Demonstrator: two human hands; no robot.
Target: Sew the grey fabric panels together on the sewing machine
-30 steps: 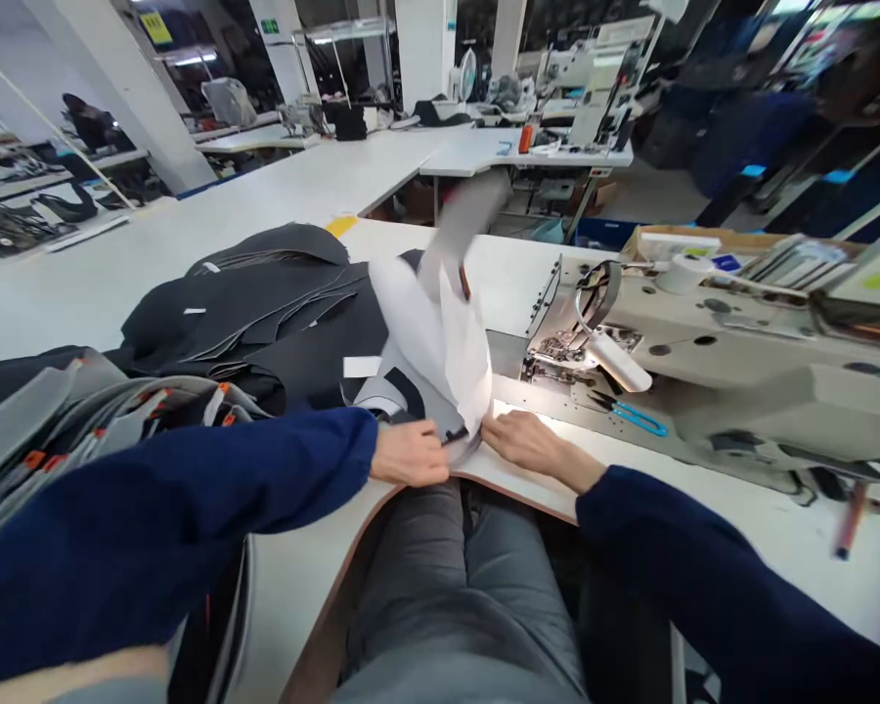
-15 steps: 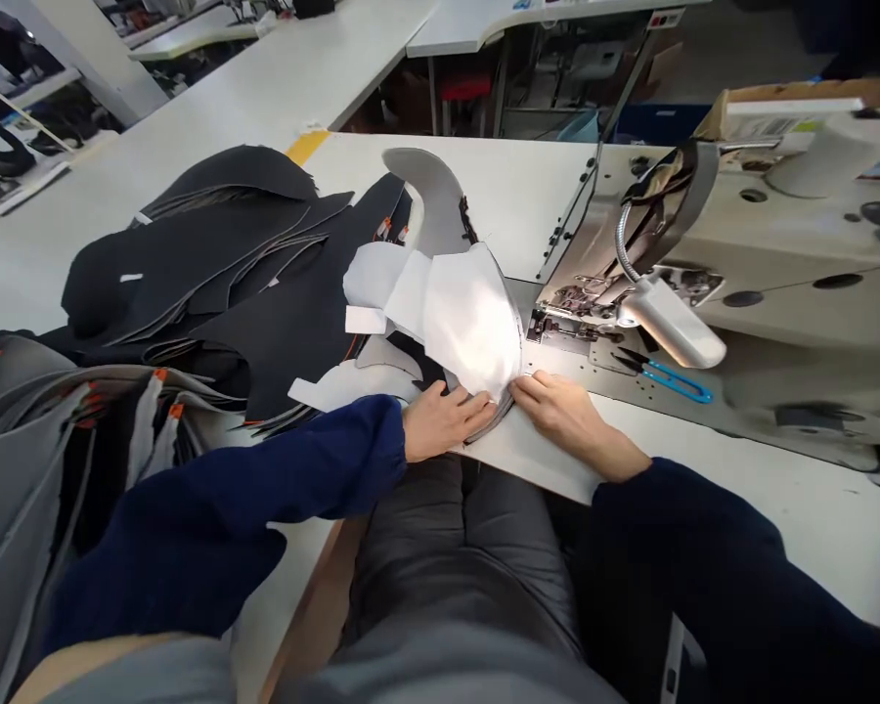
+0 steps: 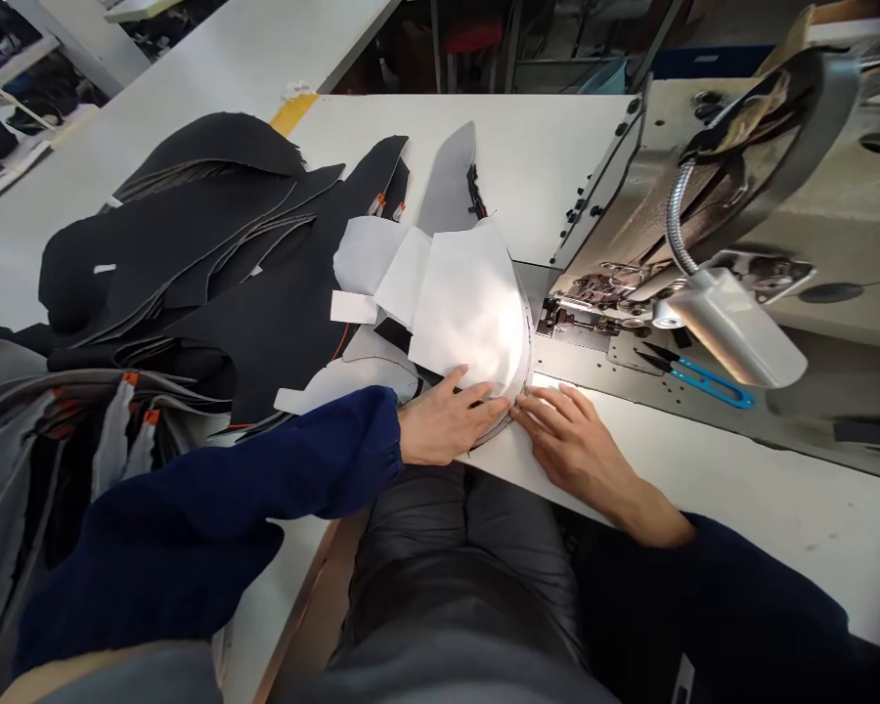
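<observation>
- I had the left hand loosely spread, fingers resting on the lower edge of a white backing piece, gripping nothing I could see.
- The right hand met its curved seam edge with bent fingertips; I could not tell whether they pinched it.
- The piece lay at frame centre, left of the sewing machine, a grey curved panel reaching up from it.
- To do this well, I judged, the left should press lightly while the right evened the layers along the curve, without puckers.
- The table's front edge ran just below both hands, so downward room looked short.
- Blue-handled snips and a lamp bounded the right hand's upper right; dark panels crowded the left. Sliding toward lower right seemed freest.
</observation>
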